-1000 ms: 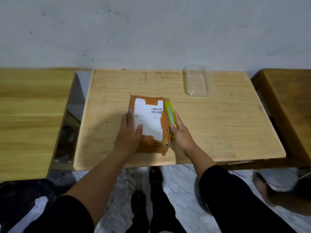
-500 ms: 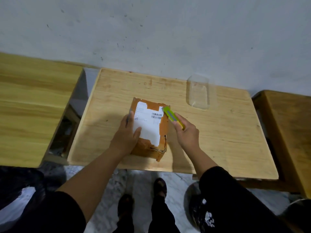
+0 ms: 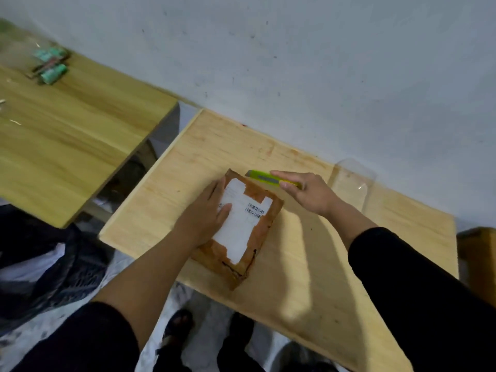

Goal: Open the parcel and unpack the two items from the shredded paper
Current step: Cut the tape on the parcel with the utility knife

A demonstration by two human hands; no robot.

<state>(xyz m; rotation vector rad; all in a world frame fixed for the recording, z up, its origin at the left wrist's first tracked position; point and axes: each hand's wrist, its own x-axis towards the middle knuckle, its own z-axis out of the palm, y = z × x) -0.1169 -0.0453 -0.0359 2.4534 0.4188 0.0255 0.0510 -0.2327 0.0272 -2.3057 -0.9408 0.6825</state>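
A brown taped parcel with a white shipping label lies closed on the light wooden table. My left hand presses flat on the parcel's left half, fingers spread. My right hand holds a yellow-green utility knife along the parcel's far edge, its tip pointing left. The parcel's contents are hidden.
A clear plastic container lies on the table to the right of my right hand, near the wall. A second wooden table at the left carries small green items. A dark bag sits on the floor. My feet show below the table edge.
My right hand has carried the knife from the parcel's right side up to its far edge. My left hand stays on the parcel. The view has tilted and swung left.
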